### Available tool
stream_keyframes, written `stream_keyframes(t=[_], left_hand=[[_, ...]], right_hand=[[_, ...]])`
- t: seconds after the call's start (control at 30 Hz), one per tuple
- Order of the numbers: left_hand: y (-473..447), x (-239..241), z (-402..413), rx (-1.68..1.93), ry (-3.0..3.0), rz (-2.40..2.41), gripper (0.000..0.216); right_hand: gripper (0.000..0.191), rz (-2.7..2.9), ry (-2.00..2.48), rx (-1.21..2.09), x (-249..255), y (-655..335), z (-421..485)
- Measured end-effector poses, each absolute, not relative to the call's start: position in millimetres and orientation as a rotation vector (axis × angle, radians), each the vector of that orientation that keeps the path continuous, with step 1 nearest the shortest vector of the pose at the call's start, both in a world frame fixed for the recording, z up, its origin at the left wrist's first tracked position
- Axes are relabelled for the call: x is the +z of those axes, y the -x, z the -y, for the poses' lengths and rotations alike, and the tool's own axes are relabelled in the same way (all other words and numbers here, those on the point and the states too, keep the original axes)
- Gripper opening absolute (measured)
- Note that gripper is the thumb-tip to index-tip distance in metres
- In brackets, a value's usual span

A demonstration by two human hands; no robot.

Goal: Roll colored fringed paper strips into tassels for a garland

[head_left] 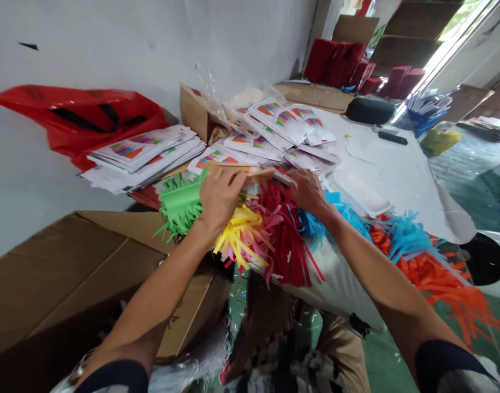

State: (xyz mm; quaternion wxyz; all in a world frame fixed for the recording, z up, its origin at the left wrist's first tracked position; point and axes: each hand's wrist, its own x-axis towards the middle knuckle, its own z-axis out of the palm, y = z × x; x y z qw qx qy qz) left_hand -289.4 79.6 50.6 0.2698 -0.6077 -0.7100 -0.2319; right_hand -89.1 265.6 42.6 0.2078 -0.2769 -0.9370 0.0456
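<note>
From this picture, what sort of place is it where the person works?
Probably a workshop or packing room for decorations: coloured fringes lie along the near edge of a table, printed packets are piled behind, and an open cardboard box stands close by.

A short-sleeved, black, grey and white patterned fabric shirt (283,367) is worn, its sleeves edged with wide dark navy bands (118,376); plain khaki-brown cloth trousers (345,352) are worn below.

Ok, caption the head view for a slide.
Left hand on a tan strip, right hand close by, at a row of colourful fringes, printed packets piled beyond.
</note>
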Motion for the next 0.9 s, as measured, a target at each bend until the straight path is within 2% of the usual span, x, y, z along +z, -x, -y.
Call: stream_keyframes(t=[0.1,0.27,0.4,0.57,0.7,0.83,0.9], left_hand=[[292.2,57.1,-81.6,-0.65,1.587,1.986,0.035],[280.1,40.1,-82.3,-0.54,1.853,2.097,0.032],[261.9,35.3,-82.9,-0.86,1.991,2.06,0.027],[241.3,35.1,-93.1,-1.173,2.143,2.041,0.026],[233.9,28.4,-98.8,-1.475,2.272,1.935,0.007],[232.3,27.4,-98.2,-1.531,2.268,1.822,0.007],[232.5,28.4,-97.2,-1.502,2.293,1.759,0.01]], right_hand=[[0.037,2.77,0.793,0.079,44.0,76.7,-262.1],[0.017,2.918,0.657,0.157,27.5,72.7,-248.3],[0.02,2.851,0.667,0.181,24.5,67.4,-245.3],[0.01,2.675,0.467,0.268,39.4,52.5,-237.2],[0.007,2.625,0.382,0.331,46.7,37.6,-229.9],[0.019,2.593,0.422,0.382,45.8,22.9,-228.1],[0.015,2.56,0.453,0.401,44.6,18.3,-227.7]])
